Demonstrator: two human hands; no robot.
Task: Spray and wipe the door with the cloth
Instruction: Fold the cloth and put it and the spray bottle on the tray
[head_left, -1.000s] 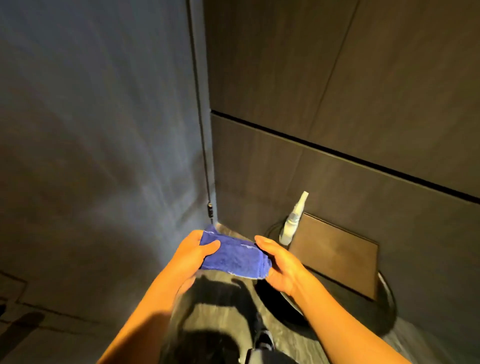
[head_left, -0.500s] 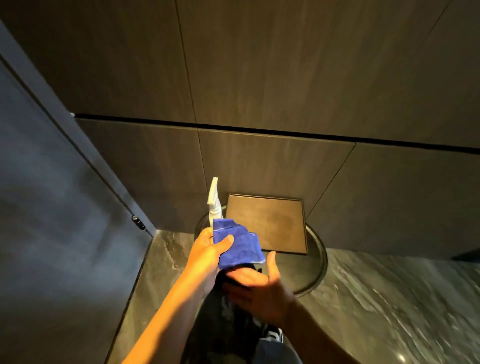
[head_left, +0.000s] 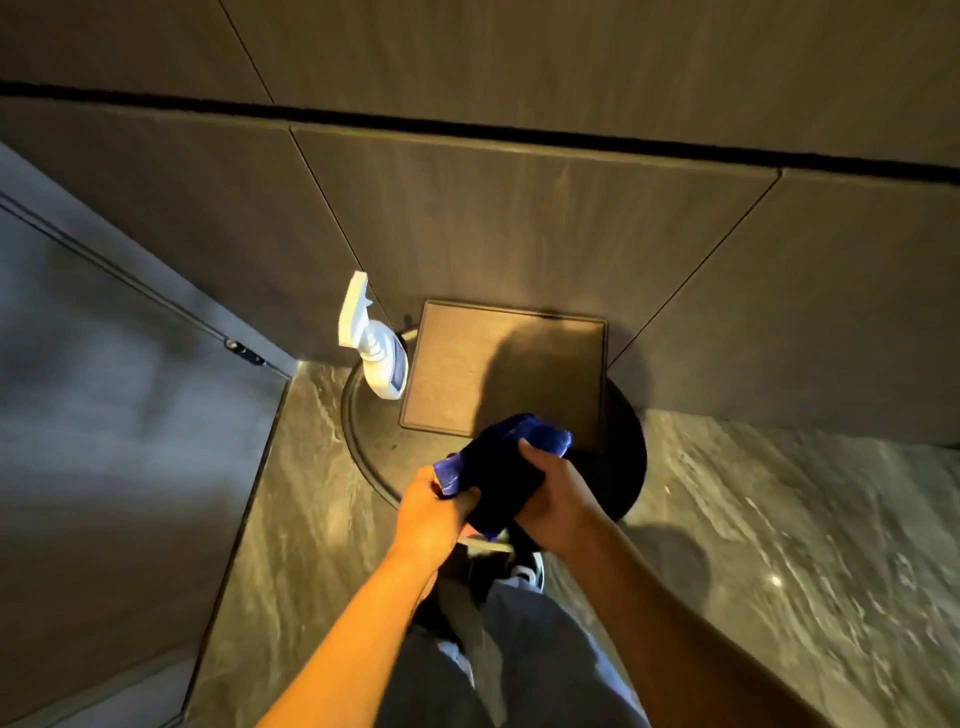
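Observation:
Both my hands hold a bunched blue cloth low in the middle of the head view. My left hand grips its near left end and my right hand wraps its right side. A white spray bottle stands upright on a round dark tray just beyond and left of my hands, untouched. The grey door fills the left side, with a small dark latch on its edge.
A square brown panel lies on the tray against the brown tiled wall. The floor is glossy grey stone. My legs and a shoe are below my hands.
The view has swung right and down, away from the door toward the tray. The flat cloth is now bunched, and my right hand has closed on it.

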